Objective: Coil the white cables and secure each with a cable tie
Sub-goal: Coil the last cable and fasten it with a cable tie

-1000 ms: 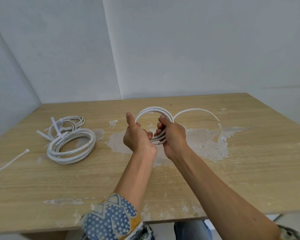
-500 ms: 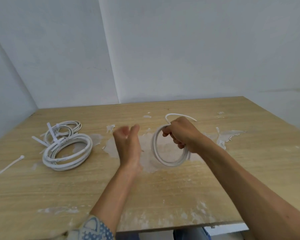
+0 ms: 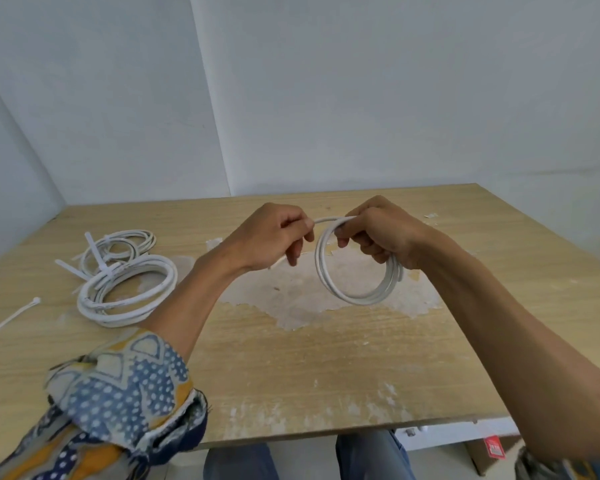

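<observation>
A white cable coil [image 3: 354,295] of a few loops hangs upright above the middle of the wooden table [image 3: 326,358]. My right hand [image 3: 378,233] grips the coil at its top right. My left hand [image 3: 271,242] pinches the cable's loose end just left of the coil's top. Two tied white coils [image 3: 125,289] with cable ties sticking out lie on the table at the left. A loose cable tie [image 3: 11,317] lies near the left edge.
White plaster patches [image 3: 291,306] stain the table's middle and front. Pale walls meet in a corner behind the table. A cardboard box [image 3: 492,452] stands on the floor under the front right edge.
My left hand has come back from open and empty to pinch the cable's loose end. Both hands and the coil have risen a little above the table.
</observation>
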